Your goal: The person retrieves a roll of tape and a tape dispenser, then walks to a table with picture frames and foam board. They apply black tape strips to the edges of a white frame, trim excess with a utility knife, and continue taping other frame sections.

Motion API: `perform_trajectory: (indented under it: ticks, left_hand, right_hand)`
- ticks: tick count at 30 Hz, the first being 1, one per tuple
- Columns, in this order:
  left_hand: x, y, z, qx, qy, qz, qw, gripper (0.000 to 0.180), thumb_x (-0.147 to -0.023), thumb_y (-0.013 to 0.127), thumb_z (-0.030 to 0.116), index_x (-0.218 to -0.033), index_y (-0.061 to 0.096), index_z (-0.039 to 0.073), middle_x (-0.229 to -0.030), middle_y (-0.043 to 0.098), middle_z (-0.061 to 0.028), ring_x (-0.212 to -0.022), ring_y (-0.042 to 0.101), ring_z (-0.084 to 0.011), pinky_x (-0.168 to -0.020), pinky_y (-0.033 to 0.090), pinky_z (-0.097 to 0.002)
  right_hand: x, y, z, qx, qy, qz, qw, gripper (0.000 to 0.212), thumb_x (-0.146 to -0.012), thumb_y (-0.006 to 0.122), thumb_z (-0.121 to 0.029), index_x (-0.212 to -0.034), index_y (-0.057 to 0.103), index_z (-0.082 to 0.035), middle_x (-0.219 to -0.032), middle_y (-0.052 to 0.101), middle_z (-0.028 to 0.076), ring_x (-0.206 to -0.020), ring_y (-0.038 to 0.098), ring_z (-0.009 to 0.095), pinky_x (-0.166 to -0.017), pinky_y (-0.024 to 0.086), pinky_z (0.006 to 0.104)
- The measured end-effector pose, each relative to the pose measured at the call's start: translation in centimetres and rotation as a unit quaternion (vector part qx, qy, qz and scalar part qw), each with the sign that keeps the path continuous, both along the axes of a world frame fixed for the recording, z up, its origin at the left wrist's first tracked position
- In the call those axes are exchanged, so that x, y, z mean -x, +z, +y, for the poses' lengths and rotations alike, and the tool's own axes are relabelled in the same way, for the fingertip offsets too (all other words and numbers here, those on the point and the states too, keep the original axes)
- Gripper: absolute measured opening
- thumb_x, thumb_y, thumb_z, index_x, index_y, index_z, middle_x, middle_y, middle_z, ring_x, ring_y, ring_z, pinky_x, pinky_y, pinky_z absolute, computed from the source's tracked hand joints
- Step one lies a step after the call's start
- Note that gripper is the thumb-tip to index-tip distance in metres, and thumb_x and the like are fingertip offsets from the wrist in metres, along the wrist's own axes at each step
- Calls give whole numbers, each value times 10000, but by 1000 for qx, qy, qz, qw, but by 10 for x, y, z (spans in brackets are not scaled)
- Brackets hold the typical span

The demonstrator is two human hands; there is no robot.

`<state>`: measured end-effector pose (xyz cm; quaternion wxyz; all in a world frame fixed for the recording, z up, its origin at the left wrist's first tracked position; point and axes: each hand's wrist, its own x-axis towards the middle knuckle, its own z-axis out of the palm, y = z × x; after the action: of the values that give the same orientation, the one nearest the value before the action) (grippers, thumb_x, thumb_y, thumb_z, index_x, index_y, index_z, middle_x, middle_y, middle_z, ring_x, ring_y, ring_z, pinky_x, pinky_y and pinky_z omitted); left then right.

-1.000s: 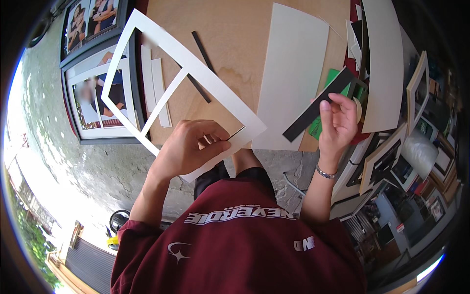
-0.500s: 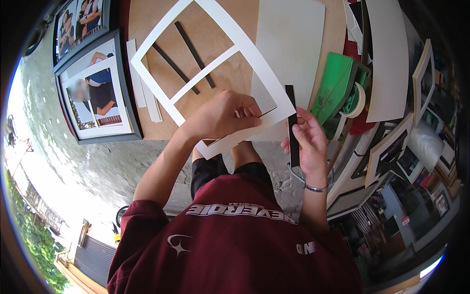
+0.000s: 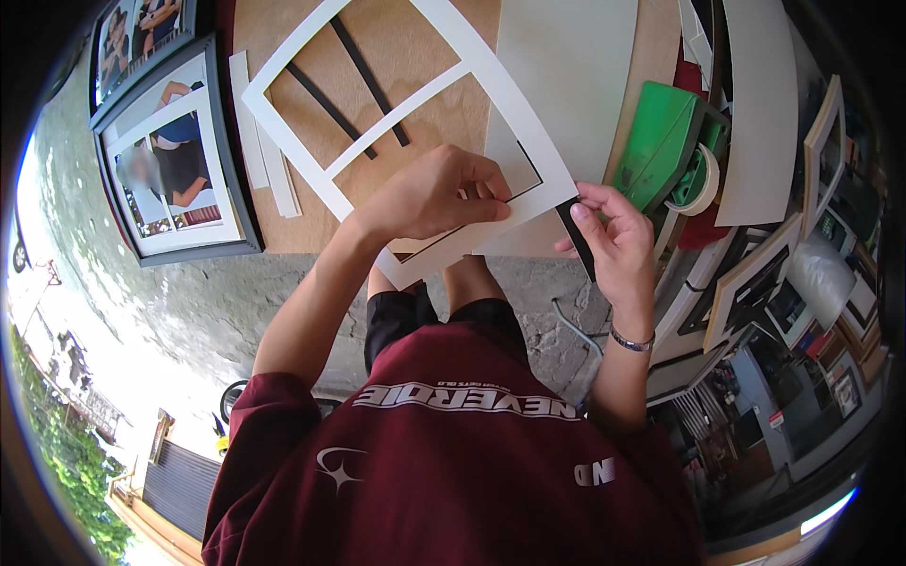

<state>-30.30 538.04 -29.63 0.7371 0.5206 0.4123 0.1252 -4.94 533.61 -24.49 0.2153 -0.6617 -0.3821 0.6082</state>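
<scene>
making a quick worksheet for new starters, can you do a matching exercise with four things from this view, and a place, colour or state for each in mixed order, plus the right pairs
Column one
1. mat
2. right hand
3. dispenser
4. loose strips

Column two
A. green, by the right side of the table
B. black, lying on the table, seen through the mat's openings
C. white, held in the left fingers
D. holding a black strip

Right pairs: 1-C, 2-D, 3-A, 4-B
</scene>
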Motion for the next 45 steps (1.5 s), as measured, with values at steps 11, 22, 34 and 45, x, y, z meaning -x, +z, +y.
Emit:
perform_trajectory:
  ticks: [11, 22, 34, 45]
  left_hand:
    - [-1, -4, -2, 11, 10, -7, 1000, 152, -912, 784, 132, -980, 755, -1, -835, 748, -48, -763, 681, -98, -721, 541, -256]
    - [0, -2, 0, 9, 8, -7, 1000, 158, -917, 787, 138, -989, 758, 1, -845, 750, -45, -778, 685, -92, -734, 545, -250]
    - [0, -8, -1, 7, 11, -18, 1000, 147, -916, 779, 120, -998, 755, 0, -841, 749, -42, -773, 687, -94, -713, 544, -250]
    - [0, -3, 3, -9, 6, -6, 1000, 165, -897, 800, 138, -992, 764, 8, -817, 745, -48, -735, 677, -98, -674, 525, -251]
  right_hand:
    - [-3, -1, 4, -26, 10, 12, 1000, 263, -1028, 635, -90, -1238, 627, 69, -1041, 707, 107, -700, 668, 125, -588, 549, 243]
    - [1, 5, 7, -19, 5, 1, 1000, 271, -1025, 644, -104, -1225, 641, 79, -983, 722, 106, -673, 688, 118, -604, 534, 235]
    - [3, 1, 4, -30, -9, 3, 1000, 262, -1017, 654, -93, -1214, 641, 80, -1013, 735, 127, -679, 684, 121, -616, 537, 240]
    - [3, 0, 4, -33, -11, 8, 999, 264, -1017, 654, -89, -1214, 637, 85, -1027, 734, 135, -686, 681, 122, -623, 537, 243]
